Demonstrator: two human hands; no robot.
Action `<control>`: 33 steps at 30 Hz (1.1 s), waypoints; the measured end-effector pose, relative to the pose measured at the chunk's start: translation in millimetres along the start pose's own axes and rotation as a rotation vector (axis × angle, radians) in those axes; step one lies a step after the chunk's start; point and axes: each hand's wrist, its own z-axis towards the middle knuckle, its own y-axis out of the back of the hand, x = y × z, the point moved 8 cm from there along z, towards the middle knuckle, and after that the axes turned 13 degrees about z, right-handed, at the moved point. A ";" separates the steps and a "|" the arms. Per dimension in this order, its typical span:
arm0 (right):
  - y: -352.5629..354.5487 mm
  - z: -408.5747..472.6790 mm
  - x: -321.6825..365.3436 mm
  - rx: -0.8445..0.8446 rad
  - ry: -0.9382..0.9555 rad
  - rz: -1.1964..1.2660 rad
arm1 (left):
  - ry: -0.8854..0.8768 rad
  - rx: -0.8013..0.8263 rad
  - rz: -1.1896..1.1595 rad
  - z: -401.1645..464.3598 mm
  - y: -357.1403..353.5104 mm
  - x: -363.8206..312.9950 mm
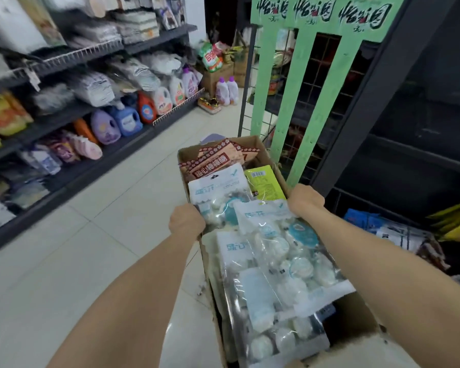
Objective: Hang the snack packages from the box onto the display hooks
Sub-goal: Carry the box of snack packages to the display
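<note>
Head view: cardboard box [260, 155] of snack packages [271, 251], carried.
Left hand [187, 221]: curled over nine-o'clock rim.
Right hand [304, 200]: grips three-o'clock rim.
Advice: keep level, set down by the wire rack [327, 73] at one o'clock.

Premises: small retail shop, one aisle; dark metal shelving [72, 115] along the left, stocked in tiers with wire front rails; detergent bottles [125, 120] in rows on a lower shelf; packaged goods in bags [96, 87] above; pale tiled floor [96, 235]; green hanging display strips [316, 75] with printed headers (characters blurred) against a wire grid panel [327, 65]; stock cartons [218, 75] at the aisle's far end.
</note>
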 end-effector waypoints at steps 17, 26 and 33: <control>-40.9 -167.0 75.1 0.098 0.613 -0.088 | -0.002 0.256 -0.520 -37.6 -15.8 -7.0; -68.5 -172.6 64.6 0.076 0.610 -0.395 | -0.029 0.461 -0.765 -57.2 -38.3 -2.7; -54.9 -155.4 29.1 0.178 0.662 -0.503 | -0.051 0.801 -0.976 -90.8 -62.6 -30.8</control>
